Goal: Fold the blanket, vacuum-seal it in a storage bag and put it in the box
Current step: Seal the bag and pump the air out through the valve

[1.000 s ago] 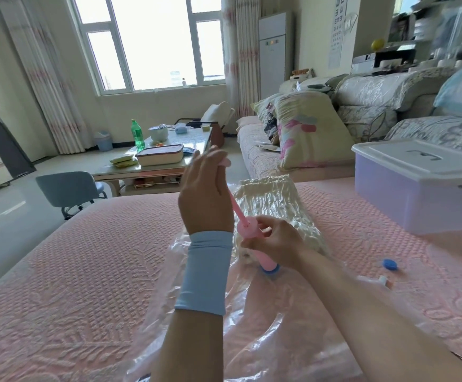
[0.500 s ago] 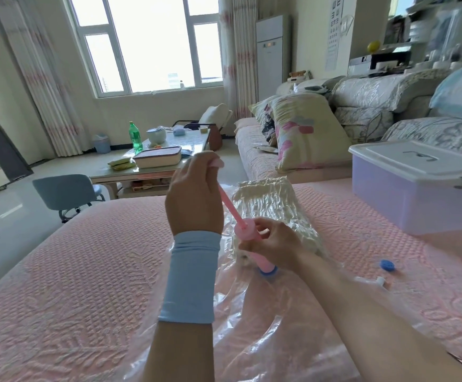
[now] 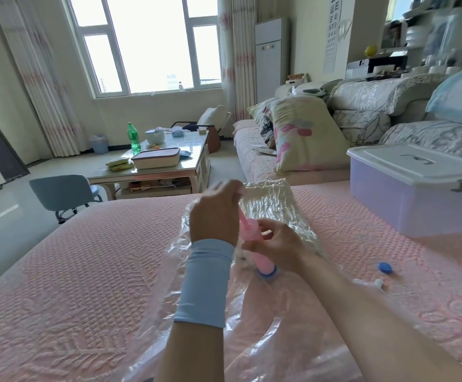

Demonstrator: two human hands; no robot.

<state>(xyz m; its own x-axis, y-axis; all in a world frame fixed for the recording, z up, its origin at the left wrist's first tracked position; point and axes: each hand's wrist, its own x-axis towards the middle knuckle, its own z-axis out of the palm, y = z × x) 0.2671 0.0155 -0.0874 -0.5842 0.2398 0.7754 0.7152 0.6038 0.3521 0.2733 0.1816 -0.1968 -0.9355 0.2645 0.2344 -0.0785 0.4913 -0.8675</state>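
Note:
A clear storage bag (image 3: pixel 251 321) lies on the pink bedspread (image 3: pixel 81 285). The folded blanket (image 3: pixel 273 205) sits inside it at the far end, shrunk and wrinkled under the plastic. A pink hand pump (image 3: pixel 254 244) stands tilted on the bag's blue valve (image 3: pixel 268 272). My right hand (image 3: pixel 276 248) grips the pump's barrel. My left hand (image 3: pixel 216 213), with a light blue wrist sleeve, holds the pump's handle at the top; its fingers hide the handle. The lidded translucent box (image 3: pixel 406 194) stands on the bed at the right.
A blue valve cap (image 3: pixel 385 268) and a small white clip (image 3: pixel 377 283) lie on the bed right of my arm. Beyond the bed are a coffee table (image 3: pixel 152 172) with a green bottle, a blue chair (image 3: pixel 61 194) and a sofa with pillows (image 3: pixel 301 133).
My left hand has pushed the pump handle down towards the barrel, so less of the pink rod shows. My right hand stays on the barrel.

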